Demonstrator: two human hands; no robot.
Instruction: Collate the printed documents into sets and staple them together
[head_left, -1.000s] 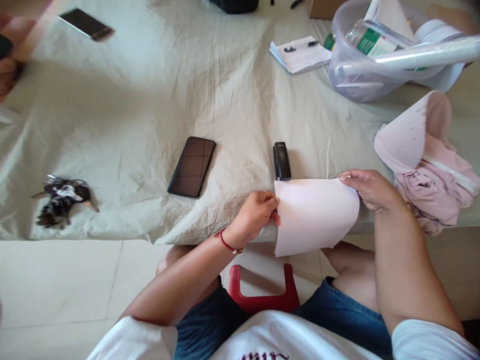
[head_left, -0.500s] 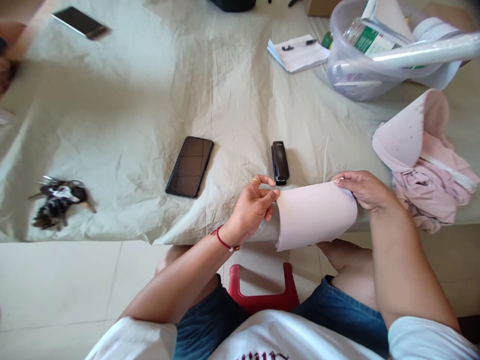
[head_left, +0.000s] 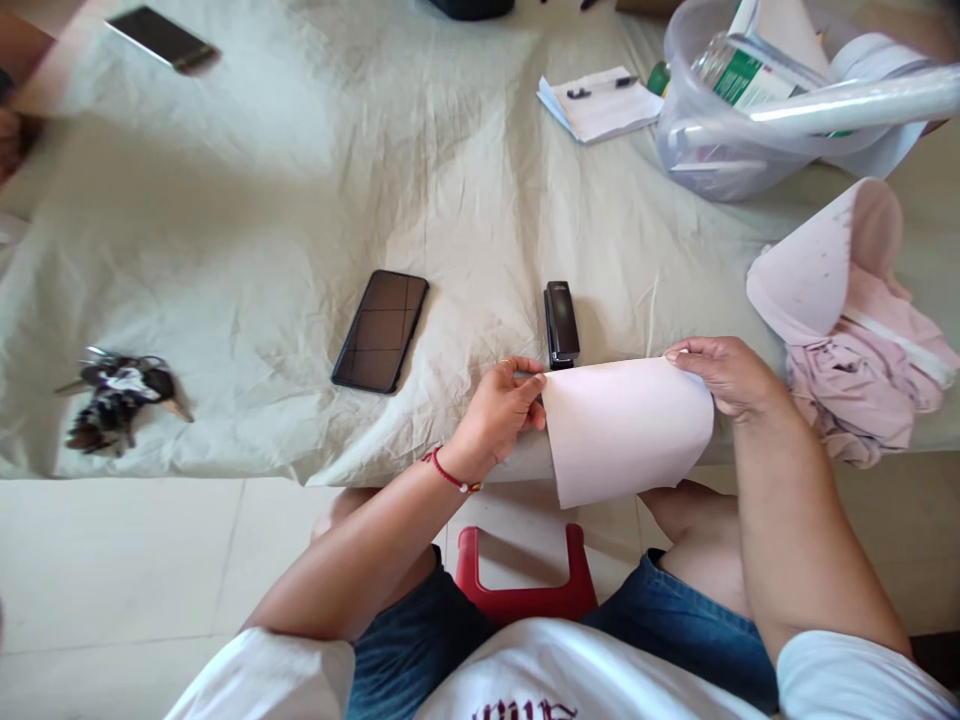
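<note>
A pale pinkish-white sheet of paper (head_left: 626,425) hangs curved between my hands at the table's near edge. My left hand (head_left: 510,405) pinches its upper left corner between thumb and fingers. At the upper right, my right hand (head_left: 724,375) grips the sheet's edge, thumb and fingers closed on it. Just beyond the paper's top edge lies a black stapler (head_left: 561,322). A dark phone (head_left: 380,330) rests on the cloth to the left of the stapler.
Keys (head_left: 124,395) lie at the left. Pink cloth (head_left: 862,380) with a curled pink sheet (head_left: 806,270) sits right. Behind are a notepad (head_left: 600,110), a clear plastic tub (head_left: 727,170) and another phone (head_left: 161,40). Another person's hand (head_left: 9,140) shows at far left. A red stool (head_left: 525,602) stands below.
My left hand has moved slightly left with its corner, so the sheet is a little wider and flatter. My right hand stays nearly in place.
</note>
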